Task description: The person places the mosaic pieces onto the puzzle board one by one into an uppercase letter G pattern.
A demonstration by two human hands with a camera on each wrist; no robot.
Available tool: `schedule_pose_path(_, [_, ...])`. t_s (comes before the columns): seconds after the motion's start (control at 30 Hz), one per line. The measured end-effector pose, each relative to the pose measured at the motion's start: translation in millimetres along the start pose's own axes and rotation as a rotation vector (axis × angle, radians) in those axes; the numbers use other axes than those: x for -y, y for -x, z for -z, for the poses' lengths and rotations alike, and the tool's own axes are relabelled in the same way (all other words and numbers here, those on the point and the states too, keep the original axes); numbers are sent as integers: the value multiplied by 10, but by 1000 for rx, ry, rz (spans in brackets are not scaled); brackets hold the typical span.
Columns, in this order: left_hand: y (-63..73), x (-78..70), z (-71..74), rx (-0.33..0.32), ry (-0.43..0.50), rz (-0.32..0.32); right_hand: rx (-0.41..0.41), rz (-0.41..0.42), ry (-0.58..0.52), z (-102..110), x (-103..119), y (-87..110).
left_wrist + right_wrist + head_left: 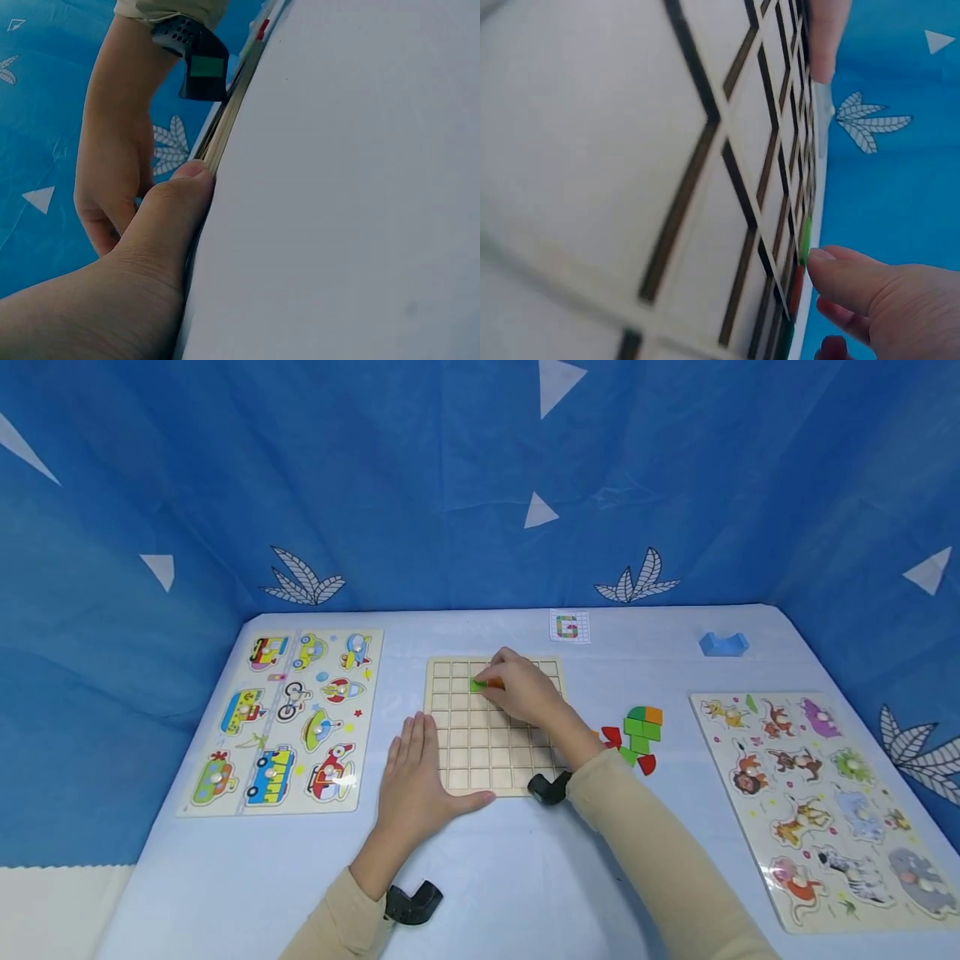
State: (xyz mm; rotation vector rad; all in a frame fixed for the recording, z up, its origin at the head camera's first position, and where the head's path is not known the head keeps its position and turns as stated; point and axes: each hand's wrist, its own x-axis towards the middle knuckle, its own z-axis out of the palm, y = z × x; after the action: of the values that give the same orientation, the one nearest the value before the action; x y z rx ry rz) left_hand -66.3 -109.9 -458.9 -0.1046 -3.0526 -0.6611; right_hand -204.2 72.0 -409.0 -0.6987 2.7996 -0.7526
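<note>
A square wooden grid board [480, 758] lies in the middle of the table. My left hand [415, 781] rests flat at its lower left corner, thumb stretched along the near edge; in the left wrist view that thumb touches the board's edge [229, 124]. Over the board's upper part, my right hand [525, 691] pinches a small green tile [477, 686] at a grid cell. An orange tile [495, 682] sits just right of it, partly under the fingers. In the right wrist view the thumb meets the green tile [805, 238], beside a red-looking piece [796, 289].
Loose green, red and orange tiles [639, 743] lie right of the board, some behind the right arm. A pattern card [570, 627] and a blue block [723, 645] are at the back. A vehicle puzzle [365, 689] stands left, an animal puzzle [757, 827] right.
</note>
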Motion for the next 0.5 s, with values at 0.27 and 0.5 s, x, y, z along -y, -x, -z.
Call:
schedule_pose_path(0.27, [3, -13, -13, 11, 7, 5, -25, -56, -59, 288, -235, 319])
schedule_pose_path(0.5, [-5, -6, -13, 16, 17, 6, -28, -212, -17, 605, -675, 669])
